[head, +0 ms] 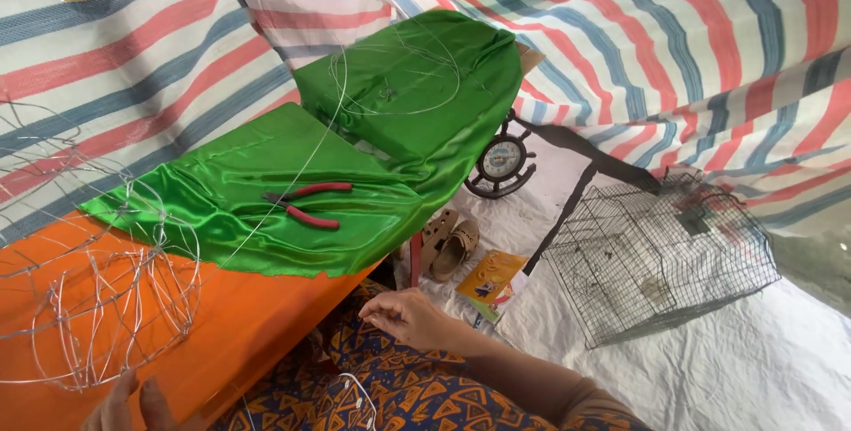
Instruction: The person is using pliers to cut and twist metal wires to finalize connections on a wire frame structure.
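Note:
My left hand (124, 404) shows only its fingertips at the bottom left, touching the lower edge of a silver wire frame (97, 298) that lies on orange cloth (239, 325). My right hand (403, 316) rests on my patterned lap at bottom centre, fingers curled together, pinching a thin wire (292, 183) that runs up across the green satin cloth (292, 191). Red-handled pliers (306, 203) lie open on that green cloth, apart from both hands. A loose coil of wire (399, 76) sits on the raised green-covered box behind.
A wire mesh cage (660, 254) stands on white sheeting at the right. Sandals (448, 245), a yellow packet (490, 280) and a ship-wheel clock (503, 163) lie between cage and green cloth. Striped tarpaulin (674, 41) forms the backdrop.

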